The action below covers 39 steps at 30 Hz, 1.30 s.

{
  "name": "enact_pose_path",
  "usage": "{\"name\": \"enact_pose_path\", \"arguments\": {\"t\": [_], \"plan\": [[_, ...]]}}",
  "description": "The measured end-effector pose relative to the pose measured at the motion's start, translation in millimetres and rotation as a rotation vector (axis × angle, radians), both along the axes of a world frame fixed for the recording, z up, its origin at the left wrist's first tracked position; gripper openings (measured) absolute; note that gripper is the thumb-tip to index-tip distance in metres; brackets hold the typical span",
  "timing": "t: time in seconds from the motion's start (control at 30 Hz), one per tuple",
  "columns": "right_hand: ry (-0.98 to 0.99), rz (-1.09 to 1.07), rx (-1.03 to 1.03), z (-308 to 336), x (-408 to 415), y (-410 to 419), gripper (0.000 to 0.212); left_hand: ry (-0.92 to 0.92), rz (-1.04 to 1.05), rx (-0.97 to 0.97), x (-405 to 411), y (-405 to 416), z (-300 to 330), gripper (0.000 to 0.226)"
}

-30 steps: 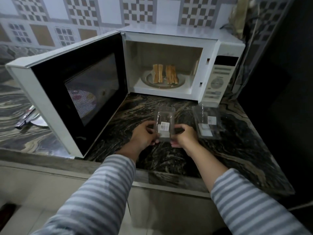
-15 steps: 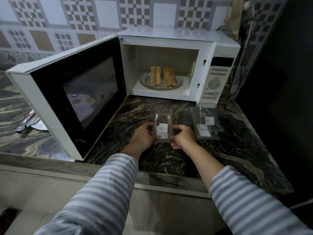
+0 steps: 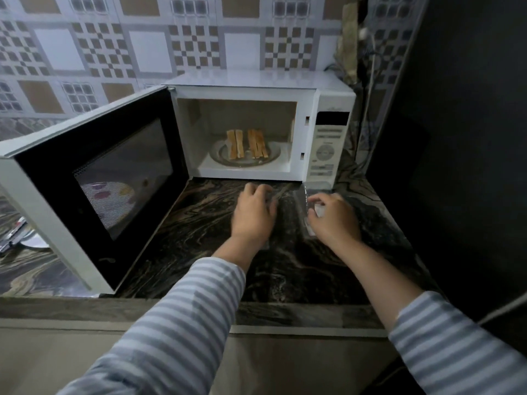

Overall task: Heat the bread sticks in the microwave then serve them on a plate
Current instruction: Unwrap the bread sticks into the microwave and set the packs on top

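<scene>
A: While the microwave (image 3: 256, 124) door hangs open, where are the bread sticks (image 3: 246, 143)?
B: Inside, on the turntable.
A: The hands?
B: Left hand (image 3: 253, 215) blurred on the tabletop (image 3: 199, 223), grip unclear; right hand (image 3: 332, 216) curls over a clear container (image 3: 306, 203).

White microwave (image 3: 256, 89), golden bread sticks (image 3: 246, 143), grey-striped sleeves (image 3: 176, 323), swirled dark countertop (image 3: 299, 269)

Dark marbled counter (image 3: 299, 275) w/ 2 clear plastic packs: one (image 3: 278, 192) mid, one w/ white label (image 3: 319, 208) to its right. Checker wall tiles (image 3: 194, 47) behind. Cables (image 3: 368, 89) in right corner. Metal utensils (image 3: 12, 235) at far left edge.
</scene>
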State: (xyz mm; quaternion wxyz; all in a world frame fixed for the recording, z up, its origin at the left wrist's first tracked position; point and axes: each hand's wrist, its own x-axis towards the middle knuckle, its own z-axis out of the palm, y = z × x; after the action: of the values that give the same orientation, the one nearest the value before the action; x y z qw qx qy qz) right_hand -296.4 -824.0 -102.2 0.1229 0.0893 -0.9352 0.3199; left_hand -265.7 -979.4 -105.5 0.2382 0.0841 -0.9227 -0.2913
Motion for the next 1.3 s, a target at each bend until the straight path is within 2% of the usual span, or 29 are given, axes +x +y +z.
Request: {"name": "enact_pose_path", "arguments": {"t": [0.1,0.2,0.37,0.53,0.87,1.2,1.27,1.3], "plan": [[-0.067,-0.075,-0.005,-1,-11,19,0.036,-0.046,-0.133,0.084,-10,28,-1,0.033],[-0.223,-0.143,-0.195,-8,-21,34,0.042,-0.135,-0.200,0.185,-23,56,-11,0.040],[-0.459,-0.222,-0.483,-34,-36,42,0.034,-0.320,-0.132,0.416,-39,74,-35,0.050],[-0.532,-0.230,-0.619,-52,-36,41,0.039,-0.334,-0.065,0.490,-39,70,-47,0.040],[-0.630,-0.148,-0.666,-53,4,49,0.048,-0.382,-0.075,0.710,-5,61,-62,0.035],[-0.610,-0.193,-0.608,-54,20,39,0.047,-0.353,-0.059,0.730,15,57,-69,0.047],[-0.548,-0.180,-0.483,-54,22,40,0.043,-0.341,-0.072,0.621,18,55,-69,0.045],[-0.476,-0.156,-0.324,-53,23,40,0.040,-0.330,-0.066,0.536,20,53,-68,0.041]]}}
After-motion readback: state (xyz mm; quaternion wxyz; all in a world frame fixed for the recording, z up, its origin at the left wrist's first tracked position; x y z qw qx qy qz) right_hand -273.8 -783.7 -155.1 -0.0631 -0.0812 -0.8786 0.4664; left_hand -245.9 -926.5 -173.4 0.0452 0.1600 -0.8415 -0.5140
